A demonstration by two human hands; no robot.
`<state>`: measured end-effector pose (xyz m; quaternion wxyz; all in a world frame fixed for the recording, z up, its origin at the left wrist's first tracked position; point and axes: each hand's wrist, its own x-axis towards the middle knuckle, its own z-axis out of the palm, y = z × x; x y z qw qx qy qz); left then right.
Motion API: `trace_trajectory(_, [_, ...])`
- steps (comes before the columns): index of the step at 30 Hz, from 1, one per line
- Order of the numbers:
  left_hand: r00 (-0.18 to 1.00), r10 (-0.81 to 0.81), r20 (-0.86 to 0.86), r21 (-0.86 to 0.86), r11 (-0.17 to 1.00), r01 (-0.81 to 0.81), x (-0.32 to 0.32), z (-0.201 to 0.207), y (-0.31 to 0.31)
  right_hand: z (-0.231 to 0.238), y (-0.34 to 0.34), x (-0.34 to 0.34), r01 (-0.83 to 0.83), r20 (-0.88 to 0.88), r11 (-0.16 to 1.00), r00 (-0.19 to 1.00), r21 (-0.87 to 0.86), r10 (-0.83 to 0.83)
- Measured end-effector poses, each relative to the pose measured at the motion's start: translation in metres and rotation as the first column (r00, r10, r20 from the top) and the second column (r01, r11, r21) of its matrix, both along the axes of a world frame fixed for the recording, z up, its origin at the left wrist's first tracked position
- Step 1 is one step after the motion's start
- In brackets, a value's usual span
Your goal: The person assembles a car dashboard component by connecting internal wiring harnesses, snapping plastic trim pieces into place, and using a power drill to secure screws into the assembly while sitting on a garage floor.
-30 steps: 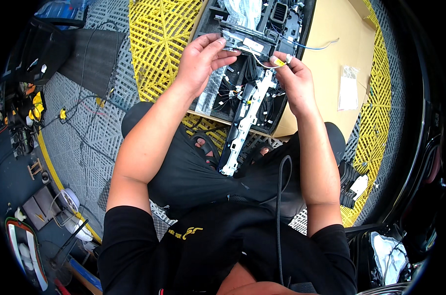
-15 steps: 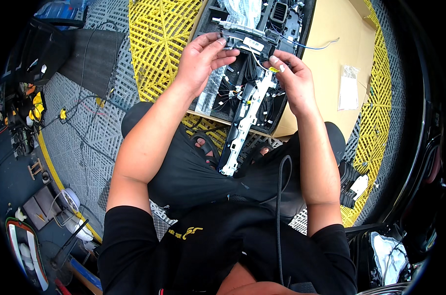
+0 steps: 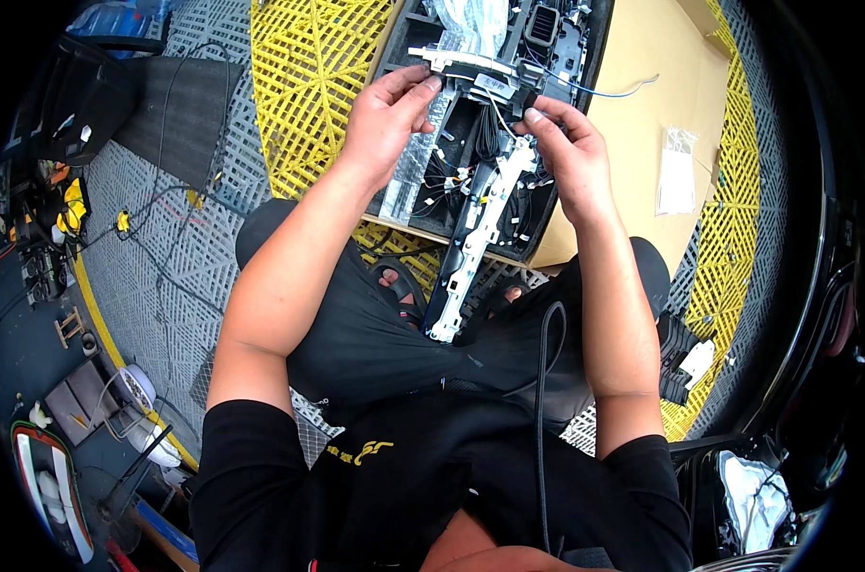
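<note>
Panel (image 3: 466,73) has rolled, so more pale edge (image 3: 466,61) shows; left hand (image 3: 386,119) pinches one end, right hand (image 3: 568,145) apparently the other (contact partly hidden).

A white label (image 3: 493,84) with dark characters sits on the pale-edged dark part (image 3: 472,66); yellow lettering (image 3: 364,451) stands on the chest of the person's black shirt (image 3: 413,486).
</note>
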<state>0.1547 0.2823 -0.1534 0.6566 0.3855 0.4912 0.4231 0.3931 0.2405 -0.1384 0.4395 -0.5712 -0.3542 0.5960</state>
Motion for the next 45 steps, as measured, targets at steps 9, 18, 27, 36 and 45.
trace_trajectory(9, [0.998,-0.015,0.061,-0.057,0.998,0.018,-0.003,0.003,0.000,-0.004,0.003,0.007,0.059,-0.020,0.998,0.998,0.030,-0.059])
trace_trajectory(18, [0.991,-0.078,0.111,0.018,0.997,0.077,0.003,0.010,-0.002,-0.007,0.003,0.011,0.110,-0.051,0.993,0.993,0.031,-0.108])
trace_trajectory(27, [0.981,-0.131,0.145,0.059,0.991,0.124,0.001,0.002,0.000,-0.012,0.007,0.006,0.126,-0.033,0.977,0.992,0.170,-0.122])
trace_trajectory(36, [0.984,-0.179,-0.022,0.045,0.983,0.180,0.001,-0.003,-0.001,-0.016,0.007,0.007,0.064,0.052,0.992,0.996,0.109,-0.070])
trace_trajectory(45, [0.903,-0.003,-0.430,0.001,1.000,0.004,-0.055,-0.033,0.038,-0.017,0.010,0.017,0.137,0.104,0.989,0.984,0.051,-0.142])
